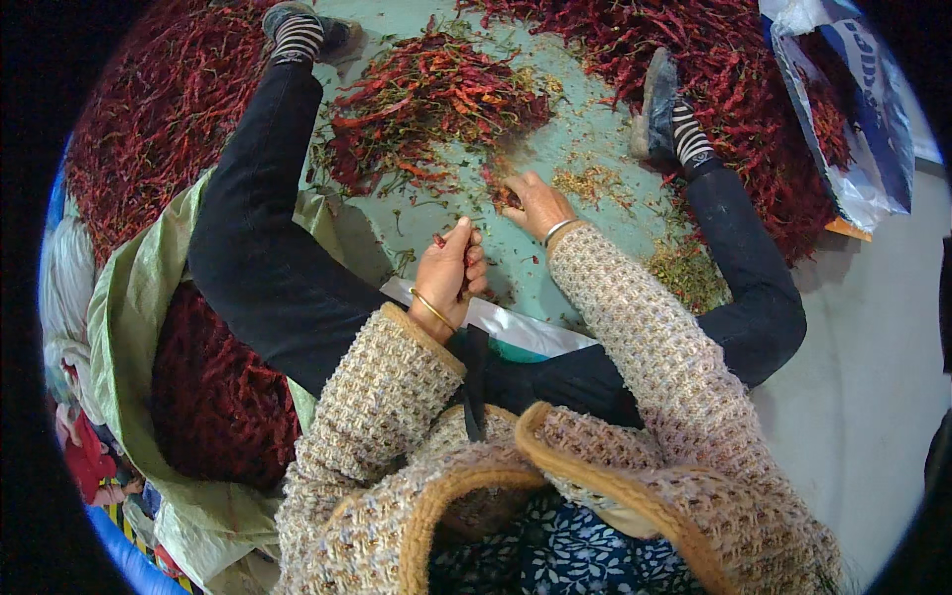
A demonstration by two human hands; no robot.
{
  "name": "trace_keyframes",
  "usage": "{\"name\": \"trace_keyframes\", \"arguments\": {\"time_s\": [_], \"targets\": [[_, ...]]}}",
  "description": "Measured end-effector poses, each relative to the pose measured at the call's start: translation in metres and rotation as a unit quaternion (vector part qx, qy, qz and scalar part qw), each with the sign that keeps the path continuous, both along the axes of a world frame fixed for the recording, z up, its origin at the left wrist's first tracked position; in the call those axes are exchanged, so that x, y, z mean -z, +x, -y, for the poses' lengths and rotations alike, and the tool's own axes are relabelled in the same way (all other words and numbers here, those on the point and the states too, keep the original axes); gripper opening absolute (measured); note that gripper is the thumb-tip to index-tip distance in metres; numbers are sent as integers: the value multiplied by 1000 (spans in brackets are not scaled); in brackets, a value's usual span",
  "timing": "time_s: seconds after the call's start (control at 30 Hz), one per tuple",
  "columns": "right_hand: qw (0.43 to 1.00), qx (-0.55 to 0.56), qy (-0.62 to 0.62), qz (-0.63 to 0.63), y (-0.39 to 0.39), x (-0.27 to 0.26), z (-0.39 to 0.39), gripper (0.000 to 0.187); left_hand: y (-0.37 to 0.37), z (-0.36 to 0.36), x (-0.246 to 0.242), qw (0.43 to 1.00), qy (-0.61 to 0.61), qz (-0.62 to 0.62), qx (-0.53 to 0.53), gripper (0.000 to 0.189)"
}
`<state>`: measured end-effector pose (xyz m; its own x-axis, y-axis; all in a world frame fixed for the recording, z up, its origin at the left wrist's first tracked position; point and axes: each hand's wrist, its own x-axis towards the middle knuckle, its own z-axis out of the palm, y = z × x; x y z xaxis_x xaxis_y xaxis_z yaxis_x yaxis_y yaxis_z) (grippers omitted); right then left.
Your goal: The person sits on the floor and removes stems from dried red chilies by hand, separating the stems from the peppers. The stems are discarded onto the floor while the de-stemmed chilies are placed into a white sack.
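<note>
My left hand (449, 274), with a gold bangle at the wrist, is closed around dried red chili peppers (468, 277); a red end shows beside the thumb. Ahead and to the right, my right hand (534, 204), wearing a silver bangle, reaches down to the green floor, its fingers bent around some dark red chili pieces (507, 195). Part of what those fingers touch is blurred. Just beyond both hands lies a loose pile of dried red chilies with stems (439, 100). Loose stems and seeds (591, 182) are scattered around it.
My legs are spread on both sides of the pile. Large chili heaps lie at the far left (163, 111) and far right (751, 141). An open pale green woven sack (123, 349) of chilies stands at my left. A printed plastic bag (866, 97) lies at upper right.
</note>
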<state>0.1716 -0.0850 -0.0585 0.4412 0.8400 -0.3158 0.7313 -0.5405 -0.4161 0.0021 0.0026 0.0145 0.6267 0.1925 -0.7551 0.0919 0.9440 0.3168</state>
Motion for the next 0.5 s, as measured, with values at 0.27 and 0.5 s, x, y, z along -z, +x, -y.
{"name": "trace_keyframes", "arguments": {"time_s": [0.27,0.5], "targets": [[995,40,92,5,-1,23,-2,24,0,-1,4,1000,9,1,-4,25],[868,304,156,-360,22,23,23,22,1,1,5,1000,10,5,-2,25]]}}
